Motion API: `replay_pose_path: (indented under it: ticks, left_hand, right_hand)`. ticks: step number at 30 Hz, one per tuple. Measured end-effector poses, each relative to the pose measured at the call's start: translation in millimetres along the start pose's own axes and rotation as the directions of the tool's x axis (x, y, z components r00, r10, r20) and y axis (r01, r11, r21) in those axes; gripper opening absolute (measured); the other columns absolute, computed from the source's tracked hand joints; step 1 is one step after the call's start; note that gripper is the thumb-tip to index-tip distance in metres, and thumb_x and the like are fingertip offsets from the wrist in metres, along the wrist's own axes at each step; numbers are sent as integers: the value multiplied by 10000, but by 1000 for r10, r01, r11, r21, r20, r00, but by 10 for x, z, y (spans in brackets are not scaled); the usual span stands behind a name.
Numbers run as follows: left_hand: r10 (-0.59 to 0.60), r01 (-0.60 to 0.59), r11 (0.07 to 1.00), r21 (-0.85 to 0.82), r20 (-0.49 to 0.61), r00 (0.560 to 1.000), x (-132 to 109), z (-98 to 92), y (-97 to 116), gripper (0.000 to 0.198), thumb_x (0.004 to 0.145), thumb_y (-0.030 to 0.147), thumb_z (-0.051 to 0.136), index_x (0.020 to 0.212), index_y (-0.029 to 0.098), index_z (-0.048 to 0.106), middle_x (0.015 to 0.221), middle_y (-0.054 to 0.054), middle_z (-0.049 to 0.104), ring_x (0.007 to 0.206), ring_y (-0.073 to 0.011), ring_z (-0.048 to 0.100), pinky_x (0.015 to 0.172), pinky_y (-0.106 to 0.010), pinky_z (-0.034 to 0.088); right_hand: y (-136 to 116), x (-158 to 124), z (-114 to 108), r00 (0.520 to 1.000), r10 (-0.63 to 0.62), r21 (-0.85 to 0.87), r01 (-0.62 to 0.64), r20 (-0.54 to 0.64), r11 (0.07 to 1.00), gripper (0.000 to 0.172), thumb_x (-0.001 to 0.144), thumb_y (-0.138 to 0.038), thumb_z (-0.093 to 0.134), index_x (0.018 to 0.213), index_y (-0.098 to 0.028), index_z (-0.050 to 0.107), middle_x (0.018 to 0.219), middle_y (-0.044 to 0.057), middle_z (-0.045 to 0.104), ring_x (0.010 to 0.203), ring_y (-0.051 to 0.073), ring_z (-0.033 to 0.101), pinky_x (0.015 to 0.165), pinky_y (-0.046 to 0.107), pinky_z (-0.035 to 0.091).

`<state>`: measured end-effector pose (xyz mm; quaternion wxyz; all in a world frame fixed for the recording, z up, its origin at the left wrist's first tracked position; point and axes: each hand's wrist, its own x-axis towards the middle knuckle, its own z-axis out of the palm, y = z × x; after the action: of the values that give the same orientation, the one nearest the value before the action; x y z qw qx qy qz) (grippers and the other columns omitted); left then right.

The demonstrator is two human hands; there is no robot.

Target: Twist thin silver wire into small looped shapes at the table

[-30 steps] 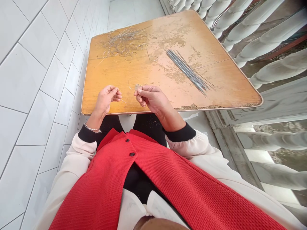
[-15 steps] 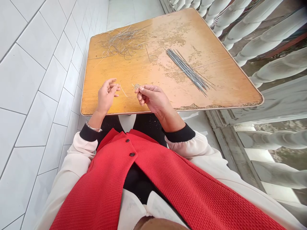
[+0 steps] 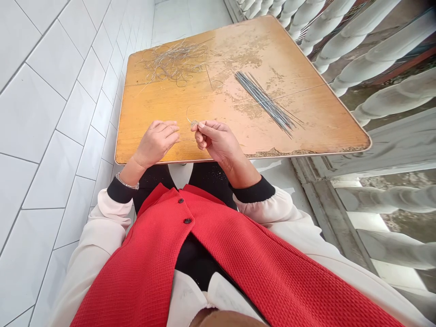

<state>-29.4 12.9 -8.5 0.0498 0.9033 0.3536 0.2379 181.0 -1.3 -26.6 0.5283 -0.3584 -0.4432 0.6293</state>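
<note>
Head view, looking down over the person's chest. The right hand (image 3: 216, 141) is clenched in a pinch, thumb and forefinger closed on a small grey wire piece (image 3: 194, 122), which sits just above the fingertips over the tabletop; a thin, pale wire (image 3: 187, 116) curves up and away from it. The left hand (image 3: 155, 144) lies palm down and loosely curled just beside the right, near the table's near edge, released, with nothing visible in its fingers. A metal bracelet (image 3: 127, 185) circles the left wrist. The worn orange wooden tabletop (image 3: 163, 109) has patches of flaked finish and a chipped near edge. Toward the far left corner lies a loose tangle of fine wire loops (image 3: 175, 63), well apart from both hands. To the right lies a bundle of straight grey metal rods (image 3: 265, 103), set diagonally, their ends fanning slightly. The person wears a red textured waistcoat (image 3: 190, 254) with dark buttons over a cream blouse with black cuffs (image 3: 254, 193). White glazed wall tiles (image 3: 44, 136) run along the left of the table, and a row of white turned balusters (image 3: 354, 32) stands along the right.
</note>
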Motion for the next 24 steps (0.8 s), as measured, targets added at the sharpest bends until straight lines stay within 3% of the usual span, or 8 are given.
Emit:
replay_pose_path:
  ticks: [3,6,12,15,19,24]
  left_hand:
    - [-8,7,999,44,14,1000,2,31,43,279,993,378,469,863,221,660,939,-78,732,1009,-239,668,990,-435,429]
    - [-68,69,992,106,-6,998,2,101,95,379,1017,398,374,829,215,648,800,-84,693,801,-222,630,848,-400,424]
    - [-143,160,970,182,-102,984,17,255,210,449,1041,325,291,1055,165,710,917,-136,764,786,-224,662,721,-349,384]
    - [-217,236,964,121,-153,964,24,319,256,401,1036,313,332,1072,167,704,900,-113,772,774,-211,680,704,-325,389]
    - [-372,367,928,-68,-221,901,52,372,326,251,1012,284,434,1031,205,671,820,-52,756,751,-176,687,686,-284,401]
    - [-479,431,872,-233,-222,849,96,381,393,144,989,235,482,997,199,622,753,-22,751,738,-166,704,707,-286,421]
  right_hand:
    - [17,-7,27,999,-29,21,30,-25,999,264,889,-389,729,757,-176,644,536,-54,481,425,49,382,413,192,321]
    - [36,-13,63,997,-59,37,61,-58,997,308,902,-449,710,763,-194,608,542,-63,461,429,55,374,428,196,339]
    - [75,-12,96,988,-129,99,138,-90,986,337,888,-482,721,769,-205,570,554,-74,455,439,56,384,455,197,349]
    - [75,-16,114,984,-144,109,156,-107,982,334,899,-479,707,770,-207,562,567,-73,456,451,58,398,468,200,360]
    - [90,-15,145,983,-154,87,163,-103,983,333,917,-488,683,774,-213,560,578,-69,473,467,63,422,481,200,383]
    - [150,16,128,972,-228,141,234,-55,962,370,852,-546,742,786,-213,593,589,-67,511,481,52,454,481,181,407]
